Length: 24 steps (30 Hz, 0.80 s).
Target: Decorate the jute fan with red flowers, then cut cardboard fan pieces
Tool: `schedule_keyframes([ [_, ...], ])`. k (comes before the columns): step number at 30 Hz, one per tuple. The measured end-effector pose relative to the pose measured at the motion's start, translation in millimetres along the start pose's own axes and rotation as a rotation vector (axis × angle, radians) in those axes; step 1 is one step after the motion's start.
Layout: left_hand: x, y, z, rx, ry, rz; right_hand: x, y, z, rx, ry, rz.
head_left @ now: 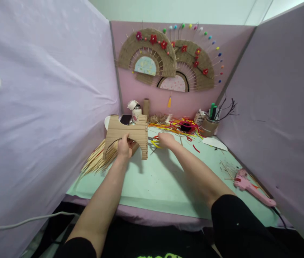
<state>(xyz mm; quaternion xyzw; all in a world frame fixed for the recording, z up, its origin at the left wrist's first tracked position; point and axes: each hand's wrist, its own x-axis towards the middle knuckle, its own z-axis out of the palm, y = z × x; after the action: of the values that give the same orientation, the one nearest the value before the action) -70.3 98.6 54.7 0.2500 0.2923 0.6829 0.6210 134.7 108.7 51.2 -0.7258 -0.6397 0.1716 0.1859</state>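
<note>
Cut cardboard (114, 131) was in your grasp, its surface plain

The green-covered table (152, 186) filled the lower centre of the frame. At upper centre, two fans (127, 55) (208, 80) bore flowers, apparently finished. Left of centre, your left hand (124, 147) gripped the cardboard by its lower arch; that curve and a top notch were already open, but no flowers showed on it. How much work remained, you couldn't tell from this view. Loose sticks (94, 161) lay centre-left, and a pink glue gun (256, 193) lay lower right. Near centre, your right hand (166, 139) was at the scissors (156, 137); its grip was unclear.
</note>
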Motion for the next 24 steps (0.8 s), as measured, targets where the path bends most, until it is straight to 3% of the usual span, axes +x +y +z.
schedule_keyframes([
  [6,-7,-3,5.7,-0.031,-0.139,-0.037,-56,23,0,0.392,0.085,0.071],
  [10,-6,-4,24.1,-0.058,-0.185,-0.074,-80,16,12,0.725,0.127,0.053],
  [12,-4,-5,33.2,-0.071,-0.201,-0.075,-84,9,15,1.003,0.134,0.037],
  [15,-2,-8,38.8,-0.08,-0.199,-0.069,-89,1,23,1.356,0.037,0.036],
  [21,1,-10,25.2,-0.071,-0.105,-0.04,-102,3,54,1.262,-0.152,0.082],
  [24,2,-7,19.8,-0.043,-0.085,-0.014,-112,3,56,1.18,-0.195,-0.011],
])
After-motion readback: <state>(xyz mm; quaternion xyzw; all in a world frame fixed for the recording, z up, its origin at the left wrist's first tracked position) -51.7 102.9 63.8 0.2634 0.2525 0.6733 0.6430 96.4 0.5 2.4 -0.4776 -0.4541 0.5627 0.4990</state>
